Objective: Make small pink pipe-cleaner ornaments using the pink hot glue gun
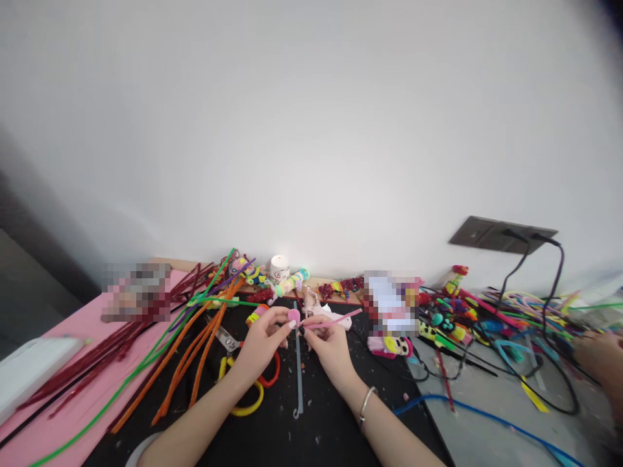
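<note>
Over the black work surface, my left hand [270, 329] pinches a small pink coil [294, 315], apparently of pipe cleaner. Close beside it, the fingers of my right hand [324, 334] are closed on a pink pipe cleaner [344, 319], whose free end points right. A silver bangle circles my right wrist. Below my fingertips lies a pale translucent strip [299, 376] with a small hook at its near end. Partly under my left forearm are scissors with yellow handles [253, 402]; a red handle [273, 371] shows beside them.
Orange pipe cleaners [189, 357] and dark red ones fan out at left over a pink surface [63, 370]. A paper cup [279, 267] stands by the wall. Pipe-cleaner figures [389, 345] and black cables lie right. Another person's hand [598, 357] is at far right.
</note>
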Demonstrator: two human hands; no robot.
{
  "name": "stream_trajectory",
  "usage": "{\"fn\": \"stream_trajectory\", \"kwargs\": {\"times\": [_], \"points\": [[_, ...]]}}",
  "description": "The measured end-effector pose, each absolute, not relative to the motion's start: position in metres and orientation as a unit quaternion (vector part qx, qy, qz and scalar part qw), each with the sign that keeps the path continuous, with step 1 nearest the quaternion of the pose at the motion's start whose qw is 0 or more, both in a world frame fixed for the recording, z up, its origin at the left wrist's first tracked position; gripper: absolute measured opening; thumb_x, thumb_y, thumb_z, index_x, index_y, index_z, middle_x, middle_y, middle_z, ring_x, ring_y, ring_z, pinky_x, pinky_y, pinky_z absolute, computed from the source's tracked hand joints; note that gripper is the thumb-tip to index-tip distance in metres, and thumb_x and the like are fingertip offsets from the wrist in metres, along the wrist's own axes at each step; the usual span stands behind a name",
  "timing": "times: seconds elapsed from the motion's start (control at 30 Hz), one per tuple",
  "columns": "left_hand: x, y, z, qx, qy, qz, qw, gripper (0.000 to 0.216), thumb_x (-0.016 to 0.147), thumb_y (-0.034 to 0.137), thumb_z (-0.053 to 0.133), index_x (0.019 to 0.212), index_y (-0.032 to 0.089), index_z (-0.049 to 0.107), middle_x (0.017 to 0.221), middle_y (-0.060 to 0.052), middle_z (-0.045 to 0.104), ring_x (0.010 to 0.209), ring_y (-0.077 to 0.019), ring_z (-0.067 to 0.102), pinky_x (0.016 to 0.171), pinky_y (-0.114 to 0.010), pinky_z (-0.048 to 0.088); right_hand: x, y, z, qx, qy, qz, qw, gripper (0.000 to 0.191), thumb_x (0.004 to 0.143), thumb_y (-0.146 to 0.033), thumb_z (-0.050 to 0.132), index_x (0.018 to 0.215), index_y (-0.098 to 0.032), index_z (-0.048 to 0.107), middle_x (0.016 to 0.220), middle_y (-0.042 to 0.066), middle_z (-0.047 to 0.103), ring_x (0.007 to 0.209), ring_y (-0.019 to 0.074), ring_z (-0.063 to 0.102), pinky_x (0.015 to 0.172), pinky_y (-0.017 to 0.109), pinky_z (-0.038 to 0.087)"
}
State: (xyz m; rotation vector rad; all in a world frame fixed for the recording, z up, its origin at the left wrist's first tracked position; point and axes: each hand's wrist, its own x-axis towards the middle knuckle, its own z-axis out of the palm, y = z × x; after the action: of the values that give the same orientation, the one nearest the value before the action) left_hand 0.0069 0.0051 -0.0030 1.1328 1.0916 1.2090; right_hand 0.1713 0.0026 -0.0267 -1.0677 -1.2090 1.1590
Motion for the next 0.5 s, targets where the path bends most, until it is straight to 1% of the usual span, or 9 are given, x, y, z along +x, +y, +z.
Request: {"fn": "stream_trajectory", "kwargs": {"times": [0.13,0.3,0.4,0.5], "points": [[0.0061,0.0059,-0.0047,0.487,0.463,0.514,0.534,0.04,0.07,0.046,0.081,0.096,0.017,0.07,0.091,-0.007,0.079,0.05,-0.0114,0.058,0.052,-0.028,0.053,0.1732,0.004,-0.0279,-0.459,-0.508,0.483,0.546,0.017,0.072,-0.033,0.077,0.083,-0.02,0.076,0.065,-0.001,0.066,0.051,0.0143,0.053,0.05,0.026,0.045],[0.0033,0.0075,-0.0067,0.499,0.465,0.521,0.513,0.037,0.074,0.045,0.077,0.097,0.017,0.072,0.095,-0.008,0.08,0.054,-0.0126,0.062,0.057,-0.031,0.057,0.1772,0.0057,-0.0299,-0.462,-0.537,0.458,0.537,0.014,0.076,-0.032,0.073,0.083,-0.021,0.077,0.064,-0.001,0.065,0.052,0.0145,0.052,0.049,0.026,0.043],[0.0023,0.0077,-0.0065,0.505,0.469,0.515,0.51,0.035,0.075,0.045,0.077,0.096,0.018,0.072,0.093,-0.007,0.08,0.054,-0.0135,0.063,0.058,-0.031,0.058,0.1786,0.0057,-0.0305,-0.463,-0.546,0.453,0.532,0.013,0.076,-0.03,0.073,0.084,-0.021,0.078,0.065,-0.001,0.066,0.053,0.0143,0.052,0.051,0.026,0.043],[0.0024,0.0076,-0.0053,0.51,0.47,0.508,0.511,0.035,0.074,0.046,0.077,0.093,0.018,0.072,0.088,-0.006,0.079,0.055,-0.0147,0.064,0.059,-0.032,0.058,0.179,0.0063,-0.0301,-0.461,-0.537,0.46,0.536,0.016,0.076,-0.033,0.076,0.086,-0.02,0.077,0.067,0.0,0.067,0.051,0.0145,0.053,0.05,0.026,0.044]]}}
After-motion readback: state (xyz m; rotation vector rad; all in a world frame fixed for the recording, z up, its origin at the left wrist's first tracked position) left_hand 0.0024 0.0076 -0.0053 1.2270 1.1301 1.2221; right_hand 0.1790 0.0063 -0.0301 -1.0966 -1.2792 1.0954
